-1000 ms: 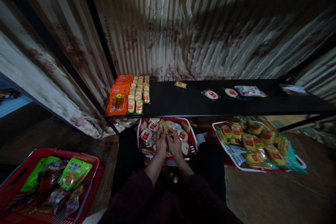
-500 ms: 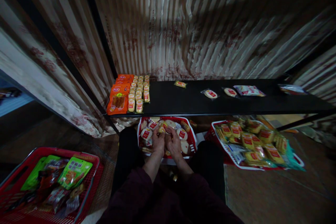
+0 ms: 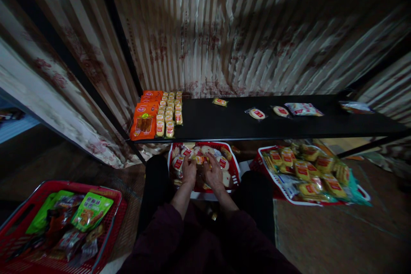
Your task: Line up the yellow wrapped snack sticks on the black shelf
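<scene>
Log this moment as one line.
left hand and right hand: over middle basket | yellow packet: between them, grip unclear | black shelf: orange packs at left end | left basket: green pouch among packets

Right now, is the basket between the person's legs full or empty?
The basket is far from empty: wrapped snacks cover most of its visible inside. How deep they lie, I cannot tell.
</scene>
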A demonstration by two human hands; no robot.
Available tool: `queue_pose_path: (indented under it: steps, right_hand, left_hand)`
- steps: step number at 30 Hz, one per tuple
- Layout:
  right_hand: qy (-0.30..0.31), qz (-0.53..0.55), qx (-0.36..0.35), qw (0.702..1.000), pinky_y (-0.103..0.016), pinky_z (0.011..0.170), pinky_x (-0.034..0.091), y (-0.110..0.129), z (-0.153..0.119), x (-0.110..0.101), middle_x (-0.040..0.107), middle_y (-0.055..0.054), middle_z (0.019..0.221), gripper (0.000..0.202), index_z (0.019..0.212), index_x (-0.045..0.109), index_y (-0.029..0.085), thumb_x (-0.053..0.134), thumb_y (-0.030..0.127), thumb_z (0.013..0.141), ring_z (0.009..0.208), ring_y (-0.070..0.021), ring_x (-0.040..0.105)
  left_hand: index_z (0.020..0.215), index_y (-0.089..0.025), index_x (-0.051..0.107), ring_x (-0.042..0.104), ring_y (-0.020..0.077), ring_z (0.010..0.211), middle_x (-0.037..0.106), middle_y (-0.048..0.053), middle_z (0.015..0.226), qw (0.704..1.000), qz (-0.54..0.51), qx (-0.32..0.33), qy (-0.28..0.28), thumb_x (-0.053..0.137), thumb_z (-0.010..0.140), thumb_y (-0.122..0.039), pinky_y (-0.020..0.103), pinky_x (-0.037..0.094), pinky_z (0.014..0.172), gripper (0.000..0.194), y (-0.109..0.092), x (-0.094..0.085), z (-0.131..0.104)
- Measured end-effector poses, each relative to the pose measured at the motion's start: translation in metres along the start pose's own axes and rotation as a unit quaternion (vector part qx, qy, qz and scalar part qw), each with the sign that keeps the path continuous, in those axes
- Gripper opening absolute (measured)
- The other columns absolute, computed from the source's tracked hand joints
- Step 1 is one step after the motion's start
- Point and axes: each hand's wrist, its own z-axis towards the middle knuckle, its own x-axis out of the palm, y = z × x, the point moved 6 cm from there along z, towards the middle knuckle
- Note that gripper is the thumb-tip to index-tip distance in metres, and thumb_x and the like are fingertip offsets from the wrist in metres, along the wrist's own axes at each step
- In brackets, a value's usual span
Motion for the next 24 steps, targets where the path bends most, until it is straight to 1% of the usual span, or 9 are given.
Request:
queue_pose_path:
  steps: [3, 6, 11, 16, 20, 24]
  right_hand:
    - [0.020, 0.034, 0.017, 0.999, -0.042, 0.100, 0.040, -0.003, 0.000, 0.002, 0.062, -0.008, 0.117, 0.039, 0.112, 0.061, 0.020, 0.040, 0.028, 0.081, 0.112, -0.0219, 0.054]
    - [0.020, 0.042, 0.037, 0.998, -0.041, 0.096, 0.043, -0.009, -0.001, 0.002, 0.064, -0.008, 0.114, 0.038, 0.111, 0.062, 0.021, 0.040, 0.030, 0.081, 0.109, -0.0219, 0.056]
    - [0.008, 0.037, 0.044, 0.998, -0.041, 0.094, 0.045, -0.016, -0.004, 0.004, 0.066, -0.009, 0.108, 0.036, 0.106, 0.064, 0.019, 0.042, 0.035, 0.082, 0.104, -0.0227, 0.058]
    - [0.011, 0.036, 0.045, 0.998, -0.041, 0.091, 0.047, -0.014, -0.004, 0.005, 0.067, -0.009, 0.107, 0.036, 0.102, 0.066, 0.019, 0.044, 0.038, 0.082, 0.102, -0.0231, 0.060]
    - [0.026, 0.037, 0.048, 0.998, -0.039, 0.091, 0.047, -0.012, -0.006, 0.008, 0.067, -0.008, 0.108, 0.036, 0.105, 0.065, 0.022, 0.045, 0.040, 0.082, 0.102, -0.0223, 0.060]
    - [0.031, 0.049, 0.053, 0.997, -0.039, 0.089, 0.048, -0.010, -0.007, 0.011, 0.068, -0.009, 0.108, 0.036, 0.106, 0.065, 0.020, 0.046, 0.040, 0.082, 0.098, -0.0222, 0.062]
  left_hand:
    - [0.107, -0.018, 0.060, 0.052, 0.0090, 0.055, 0.062, 0.000, 0.074, 0.999, -0.019, -0.029, -0.002, 0.057, 0.068, -0.018, 0.021, 0.041, 0.054, 0.038, -0.002, -0.002, 0.001]
    - [0.104, -0.016, 0.060, 0.048, 0.0069, 0.051, 0.060, -0.001, 0.070, 0.997, -0.061, -0.044, 0.001, 0.057, 0.069, -0.019, 0.020, 0.038, 0.050, 0.035, -0.005, -0.002, 0.002]
    - [0.091, -0.014, 0.062, 0.051, 0.0072, 0.053, 0.059, -0.001, 0.071, 0.992, -0.110, -0.058, -0.016, 0.062, 0.069, -0.028, 0.020, 0.040, 0.051, 0.025, -0.005, -0.004, 0.006]
    - [0.084, -0.016, 0.062, 0.048, 0.0069, 0.049, 0.056, -0.003, 0.063, 0.991, -0.120, -0.052, -0.013, 0.063, 0.070, -0.042, 0.020, 0.041, 0.050, 0.030, -0.004, -0.004, 0.009]
    - [0.081, -0.016, 0.063, 0.047, 0.0070, 0.047, 0.055, -0.003, 0.060, 0.992, -0.121, -0.044, 0.002, 0.061, 0.072, -0.045, 0.021, 0.040, 0.049, 0.030, -0.007, -0.003, 0.010]
    - [0.080, -0.015, 0.063, 0.048, 0.0067, 0.049, 0.056, -0.002, 0.061, 0.990, -0.132, -0.038, 0.012, 0.062, 0.071, -0.047, 0.020, 0.039, 0.050, 0.033, -0.008, -0.001, 0.007]
